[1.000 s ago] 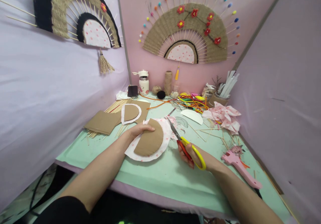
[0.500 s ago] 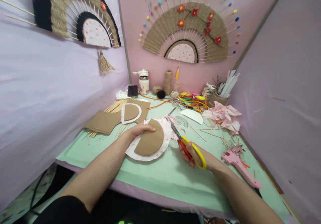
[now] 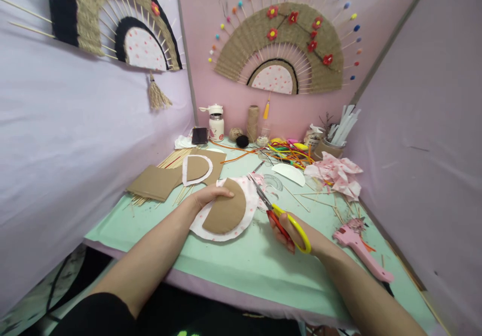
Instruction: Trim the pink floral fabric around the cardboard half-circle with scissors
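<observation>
My left hand (image 3: 209, 195) grips the far left edge of a brown cardboard half-circle (image 3: 226, 212) that lies on a white fabric piece with pink dots (image 3: 246, 223). My right hand (image 3: 291, 233) holds scissors (image 3: 274, 210) with yellow and red handles. Their blades point up and left at the right edge of the dotted fabric. Both pieces rest on the mint green table (image 3: 241, 265).
Cardboard pieces (image 3: 158, 181) and bamboo sticks (image 3: 173, 159) lie at the left. A pink glue gun (image 3: 359, 248) sits at the right, near crumpled dotted fabric (image 3: 337, 173). Twine spools (image 3: 252, 122), a white bottle (image 3: 216, 122) and coloured cords (image 3: 289, 152) line the back wall.
Almost nothing has moved. The scissors and my right hand have shifted very slightly to the right along the fabric's edge.
</observation>
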Demonstrator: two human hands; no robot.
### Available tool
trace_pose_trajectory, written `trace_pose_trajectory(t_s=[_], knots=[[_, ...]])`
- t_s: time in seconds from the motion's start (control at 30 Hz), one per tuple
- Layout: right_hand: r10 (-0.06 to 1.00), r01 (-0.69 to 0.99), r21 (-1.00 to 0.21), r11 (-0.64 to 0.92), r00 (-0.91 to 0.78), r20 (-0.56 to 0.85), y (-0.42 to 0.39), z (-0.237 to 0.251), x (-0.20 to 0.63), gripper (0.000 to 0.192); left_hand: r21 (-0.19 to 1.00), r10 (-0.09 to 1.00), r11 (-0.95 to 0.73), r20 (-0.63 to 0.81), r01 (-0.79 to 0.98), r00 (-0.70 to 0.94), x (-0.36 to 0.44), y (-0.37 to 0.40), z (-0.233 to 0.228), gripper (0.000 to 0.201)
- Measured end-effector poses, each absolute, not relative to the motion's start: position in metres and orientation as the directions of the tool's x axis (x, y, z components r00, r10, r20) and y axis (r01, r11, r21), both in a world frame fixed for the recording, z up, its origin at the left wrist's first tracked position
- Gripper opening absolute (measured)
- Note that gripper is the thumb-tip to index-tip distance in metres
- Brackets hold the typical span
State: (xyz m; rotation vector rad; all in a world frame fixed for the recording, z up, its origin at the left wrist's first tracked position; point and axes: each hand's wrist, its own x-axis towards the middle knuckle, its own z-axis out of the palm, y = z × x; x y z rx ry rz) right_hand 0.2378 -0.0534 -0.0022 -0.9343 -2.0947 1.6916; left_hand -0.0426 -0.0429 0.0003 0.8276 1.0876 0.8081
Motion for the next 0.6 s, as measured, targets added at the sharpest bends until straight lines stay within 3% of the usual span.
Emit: trace_pose_trajectory(t_s=[0.6], knots=[[0.665, 0.303, -0.950, 0.080, -0.725, -0.176, -0.0525, -0.0028, 0.2384, 0.060, 0.868, 0.874, 0.465, -0.418, -0.175, 0.247, -0.0412, -0.0414, 0.0002, 0.035]])
